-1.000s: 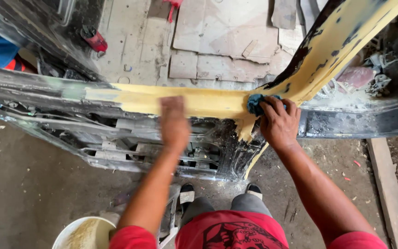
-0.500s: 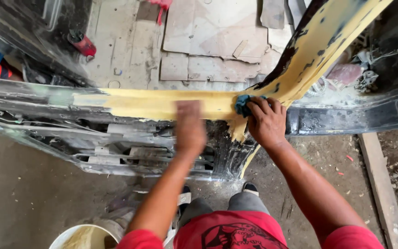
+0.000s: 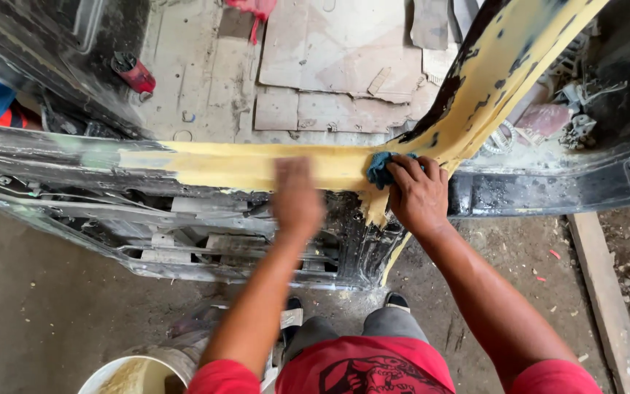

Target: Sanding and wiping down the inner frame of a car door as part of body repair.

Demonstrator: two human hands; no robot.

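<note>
On the filler strip: the left hand [image 3: 297, 195] lies palm-down and blurred on the yellow-coated sill [image 3: 242, 166]; whether it holds a sanding sheet under the palm I cannot tell.
Right hand: the right hand [image 3: 417, 193] is closed over a blue rag [image 3: 379, 169], pressing it against the sill where the slanting pillar [image 3: 504, 73] joins, likely to wipe the joint while the other hand rubs.
Yellow coat: it runs along the sill and up the pillar, with dark patches showing through on the pillar.
Car body: the black frame [image 3: 60, 157] stands at a height the person can lean over, its inner ribs [image 3: 205, 241] exposed below.
Floor inside: cardboard sheets [image 3: 329, 51] and a red can [image 3: 134, 73] lie beyond the sill.
Near the feet: a white bucket [image 3: 136, 372] stands just left of the person's legs, within reach; a wooden plank [image 3: 603, 292] lies to the right.
</note>
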